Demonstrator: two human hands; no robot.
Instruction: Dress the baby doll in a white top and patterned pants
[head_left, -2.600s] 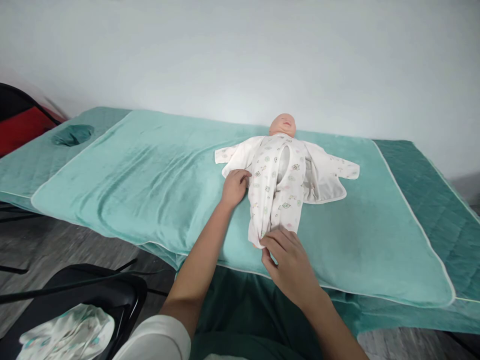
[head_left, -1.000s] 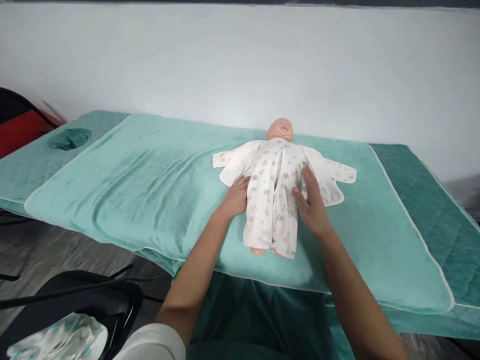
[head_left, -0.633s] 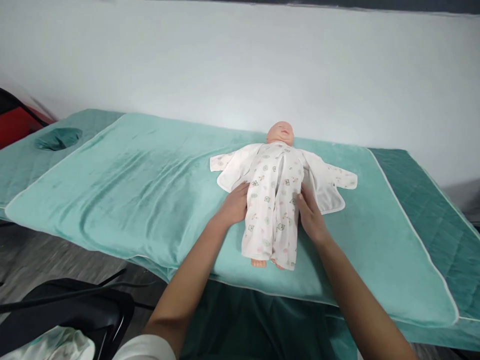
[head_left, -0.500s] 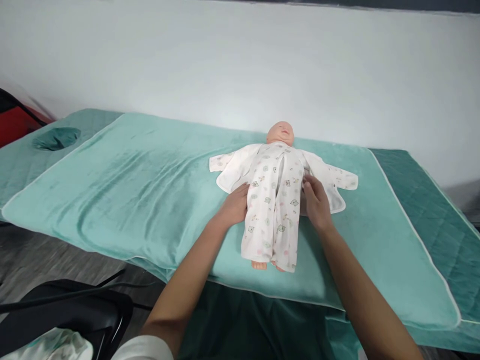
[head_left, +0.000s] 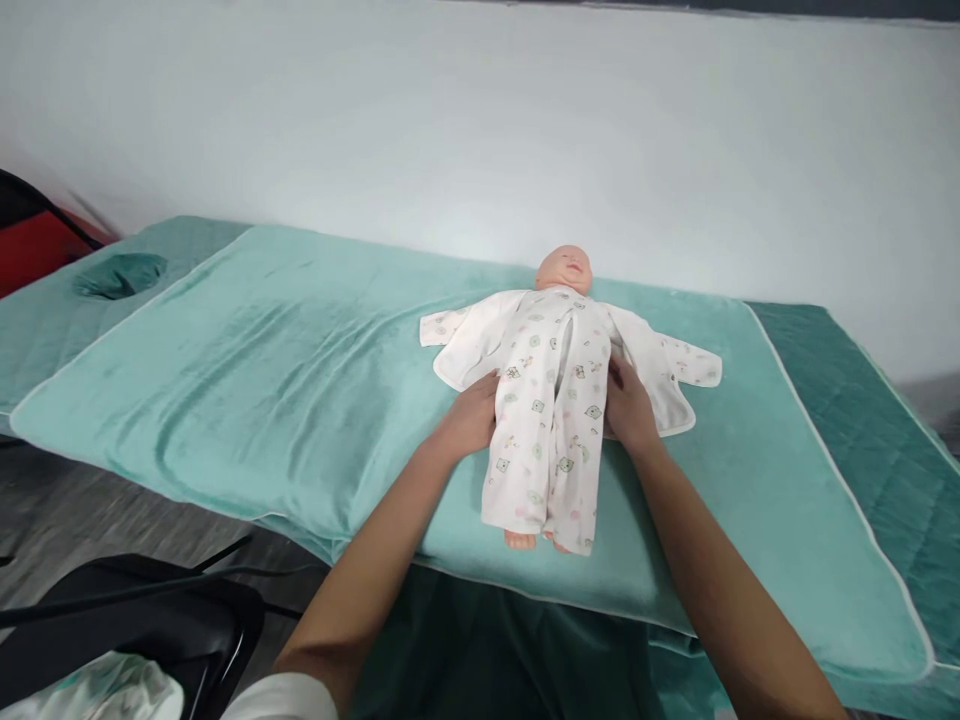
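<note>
A baby doll (head_left: 564, 270) lies on its back on a light teal towel (head_left: 285, 370), dressed in a white printed romper (head_left: 551, 420) with its sleeves spread out. My left hand (head_left: 471, 415) presses against the doll's left flank, fingers curled against the cloth. On the other flank my right hand (head_left: 628, 408) rests with fingers together, tucked at the romper's side edge. The doll's bare feet (head_left: 534, 540) stick out at the bottom.
The towel covers a padded table in darker teal quilt (head_left: 847, 370), with a face hole (head_left: 112, 275) at the far left. A black chair (head_left: 135, 620) with a printed cloth (head_left: 90, 690) stands at lower left. A white wall runs behind.
My right hand went from the romper's leg hem up to the doll's right side and settled there. My left hand stayed at the other side. The view drifted slightly.
</note>
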